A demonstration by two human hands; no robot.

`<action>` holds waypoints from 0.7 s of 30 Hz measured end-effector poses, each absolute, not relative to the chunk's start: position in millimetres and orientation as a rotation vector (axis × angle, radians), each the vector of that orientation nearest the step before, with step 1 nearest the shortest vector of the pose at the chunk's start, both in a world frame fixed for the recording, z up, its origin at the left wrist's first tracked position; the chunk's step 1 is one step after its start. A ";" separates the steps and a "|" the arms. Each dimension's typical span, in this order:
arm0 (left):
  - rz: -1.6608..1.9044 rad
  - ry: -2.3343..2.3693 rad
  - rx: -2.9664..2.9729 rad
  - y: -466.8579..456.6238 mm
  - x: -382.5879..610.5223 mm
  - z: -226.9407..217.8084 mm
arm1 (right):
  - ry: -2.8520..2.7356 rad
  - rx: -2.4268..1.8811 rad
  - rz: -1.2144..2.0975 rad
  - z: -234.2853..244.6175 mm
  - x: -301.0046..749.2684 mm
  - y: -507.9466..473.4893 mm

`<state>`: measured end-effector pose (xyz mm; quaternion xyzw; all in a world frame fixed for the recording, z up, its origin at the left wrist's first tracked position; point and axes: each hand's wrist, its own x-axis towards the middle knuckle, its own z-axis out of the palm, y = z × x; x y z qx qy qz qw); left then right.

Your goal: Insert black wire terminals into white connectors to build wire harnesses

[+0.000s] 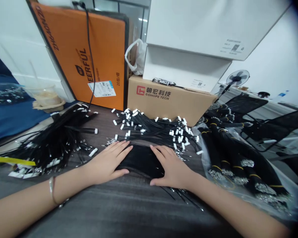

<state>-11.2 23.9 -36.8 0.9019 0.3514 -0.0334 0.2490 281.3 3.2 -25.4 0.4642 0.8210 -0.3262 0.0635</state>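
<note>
A flat row of black wires [141, 160] lies on the dark wood-grain table between my hands. My left hand [109, 162] rests on its left end, fingers stretched out and thumb apart. Over the right end lies my right hand [172, 168], also with extended fingers and the thumb toward me. A few loose wire ends with shiny tips [186, 196] stick out beneath my right wrist. Just behind the hands is a pile of black cables with white connectors [151, 124]. My palms hide both ends of the row.
At left lies a heap of black wires [62, 135] with white connectors and a yellow strip [12, 161]. Tied wire bundles [238, 158] lie on plastic at right. Behind stand an orange carton [106, 59], a brown carton [173, 102] and white boxes [188, 66]. A cup [46, 96] stands far left.
</note>
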 end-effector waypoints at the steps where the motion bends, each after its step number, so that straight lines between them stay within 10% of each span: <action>1: -0.089 0.961 2.471 23.0 -11.7 -35.8 | 2.495 1.399 -0.982 -25.7 281.3 2.7; 21: -0.006 0.964 2.627 20.3 -19.6 -30.6 | 2.625 1.454 -0.973 -29.2 282.4 -3.9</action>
